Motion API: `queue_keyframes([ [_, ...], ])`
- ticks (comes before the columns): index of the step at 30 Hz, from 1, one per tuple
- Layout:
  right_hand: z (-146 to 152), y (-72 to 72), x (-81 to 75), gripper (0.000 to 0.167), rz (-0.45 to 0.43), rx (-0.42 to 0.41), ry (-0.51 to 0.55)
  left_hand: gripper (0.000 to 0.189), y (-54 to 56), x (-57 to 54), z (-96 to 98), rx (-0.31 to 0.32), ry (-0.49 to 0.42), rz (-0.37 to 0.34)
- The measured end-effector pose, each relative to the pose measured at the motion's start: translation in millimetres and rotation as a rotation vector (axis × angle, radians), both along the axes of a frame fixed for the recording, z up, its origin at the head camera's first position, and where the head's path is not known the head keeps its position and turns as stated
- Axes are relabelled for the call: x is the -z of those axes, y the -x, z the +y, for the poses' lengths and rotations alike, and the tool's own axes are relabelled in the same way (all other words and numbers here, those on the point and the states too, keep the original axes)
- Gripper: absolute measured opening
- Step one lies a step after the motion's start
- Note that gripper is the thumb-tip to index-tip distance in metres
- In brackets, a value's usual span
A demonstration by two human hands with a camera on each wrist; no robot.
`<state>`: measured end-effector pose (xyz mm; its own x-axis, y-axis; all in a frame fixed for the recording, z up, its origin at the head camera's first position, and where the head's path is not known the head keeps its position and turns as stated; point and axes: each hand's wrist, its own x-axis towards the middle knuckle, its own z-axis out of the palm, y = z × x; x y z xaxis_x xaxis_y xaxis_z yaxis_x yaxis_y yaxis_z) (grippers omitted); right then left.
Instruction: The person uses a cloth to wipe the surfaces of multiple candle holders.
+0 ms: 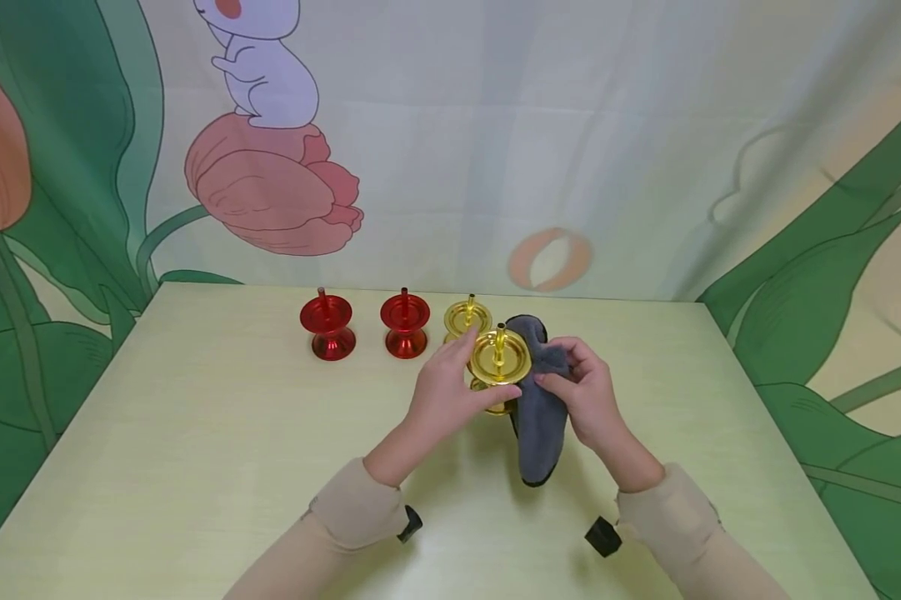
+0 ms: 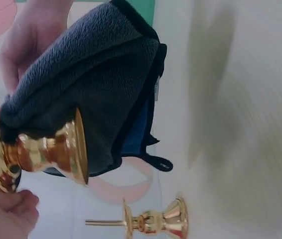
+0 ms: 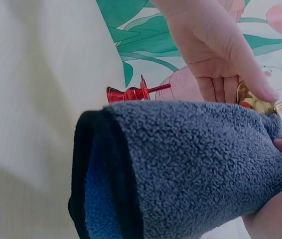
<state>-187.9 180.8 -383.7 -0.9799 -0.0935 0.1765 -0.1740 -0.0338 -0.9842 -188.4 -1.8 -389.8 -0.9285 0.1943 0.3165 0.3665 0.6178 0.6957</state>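
A gold candle holder [image 1: 499,360] with an upright spike is held off the table by my left hand [image 1: 448,385], whose thumb and fingers grip the rim of its dish. In the left wrist view the gold candle holder [image 2: 51,154] shows its flared foot against the cloth. My right hand [image 1: 588,396] pinches a folded grey cloth [image 1: 542,433] with dark edging beside the holder. A blue inner side of the cloth [image 3: 103,199] shows in the right wrist view. Behind my left hand, a second gold candle holder [image 1: 465,317] stands on the table, partly hidden.
Two red candle holders, one at the left [image 1: 328,323] and another [image 1: 405,323] nearer the middle, stand upright in a row with the second gold one. The pale table [image 1: 217,467] ends at a printed curtain [image 1: 450,167] behind them.
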Motion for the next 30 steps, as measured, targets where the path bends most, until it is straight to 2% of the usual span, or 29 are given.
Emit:
queue_keyframes([
  [4,6,-0.1,2.0,0.037,0.009,-0.061,0.001,0.090,3.3,2.2,-2.4,0.036,-0.082,-0.114],
  [7,12,0.0,3.8,0.037,0.005,-0.128,0.028,0.087,3.9,4.2,-5.4,0.094,-0.134,-0.184],
  [14,26,0.0,9.6,0.039,-0.044,-0.326,0.124,0.082,2.4,6.7,-10.8,0.323,-0.190,-0.255],
  [18,34,-0.2,10.8,0.039,-0.082,-0.413,0.133,0.078,3.9,6.9,-12.1,0.417,-0.213,-0.273],
  [24,47,0.0,7.6,0.038,-0.114,-0.422,0.080,0.078,5.7,4.6,-12.0,0.450,-0.195,-0.277],
  [30,72,2.3,0.0,0.036,-0.122,-0.326,0.116,0.078,6.6,4.5,-11.3,0.410,-0.190,-0.285],
])
